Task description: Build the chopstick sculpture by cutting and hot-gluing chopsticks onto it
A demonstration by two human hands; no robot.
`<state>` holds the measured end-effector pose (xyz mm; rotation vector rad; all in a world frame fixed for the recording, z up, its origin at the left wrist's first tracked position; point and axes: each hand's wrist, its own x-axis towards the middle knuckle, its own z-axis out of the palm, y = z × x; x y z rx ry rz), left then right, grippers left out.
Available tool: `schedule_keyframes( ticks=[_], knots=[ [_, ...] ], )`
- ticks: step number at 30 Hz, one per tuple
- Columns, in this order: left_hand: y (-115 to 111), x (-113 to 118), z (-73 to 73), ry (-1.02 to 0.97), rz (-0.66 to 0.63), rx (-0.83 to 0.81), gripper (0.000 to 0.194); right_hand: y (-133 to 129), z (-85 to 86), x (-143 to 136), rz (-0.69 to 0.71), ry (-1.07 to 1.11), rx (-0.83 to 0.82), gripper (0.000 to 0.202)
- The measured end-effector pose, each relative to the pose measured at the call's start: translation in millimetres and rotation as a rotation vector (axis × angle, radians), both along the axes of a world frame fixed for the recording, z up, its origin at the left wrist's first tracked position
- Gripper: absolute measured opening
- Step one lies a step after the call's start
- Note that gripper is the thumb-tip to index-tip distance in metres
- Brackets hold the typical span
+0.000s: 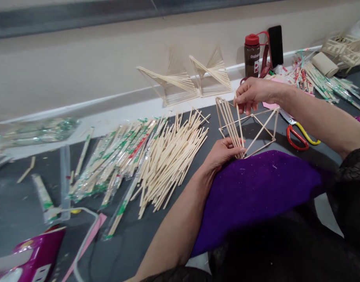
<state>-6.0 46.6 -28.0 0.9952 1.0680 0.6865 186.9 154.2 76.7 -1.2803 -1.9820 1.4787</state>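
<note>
A frame of wooden chopsticks (260, 131) stands on the table before me, with several sticks set side by side like a fan on its left side. My right hand (250, 94) pinches the upper end of a single chopstick (239, 121), which slants down to the frame's near corner. At that corner my left hand (225, 152) has its thumb and fingers closed around the lower ends of the sticks. Just below the frame, a purple cloth (256, 196) covers my lap and meets the table edge.
Loose chopsticks (174, 160) lie in a heap left of my hands, beside wrapped chopsticks (109, 160). Two finished-looking stick structures (180, 80) lean by the wall. Scissors (297, 137) lie to the right; a bottle (252, 58) and a phone (275, 47) stand behind.
</note>
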Motion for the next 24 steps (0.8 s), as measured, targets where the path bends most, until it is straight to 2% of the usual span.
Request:
schedule_keyframes(
  ticks=[4,7,11,14,16,18,21,24],
  knots=[
    [0,-1,1.0,0.041,-0.010,0.029,0.035,-2,22.0,13,-0.127,0.139,0.086,0.017],
    [0,-3,0.7,0.063,-0.020,0.059,0.038,-13,43.6,26,-0.231,0.378,0.139,0.023],
    [-2,-5,2.3,0.111,-0.049,0.102,0.042,-45,70.1,43,-0.193,0.583,0.201,0.033],
    [-3,-10,6.9,0.140,-0.068,0.130,0.044,-79,81.6,52,-0.191,0.638,0.268,0.043],
    [-4,-13,10.4,0.151,-0.081,0.157,0.039,-103,81.9,56,-0.217,0.628,0.322,0.043],
    [-3,-16,13.0,0.165,-0.084,0.182,0.036,-125,75.1,60,-0.227,0.579,0.363,0.034],
    [0,-20,15.1,0.207,-0.049,0.219,0.042,-151,54.2,65,-0.187,0.476,0.330,0.015],
    [0,-26,22.9,0.283,-0.022,0.266,0.043,-168,27.0,67,-0.176,0.380,0.199,0.014]
  ],
)
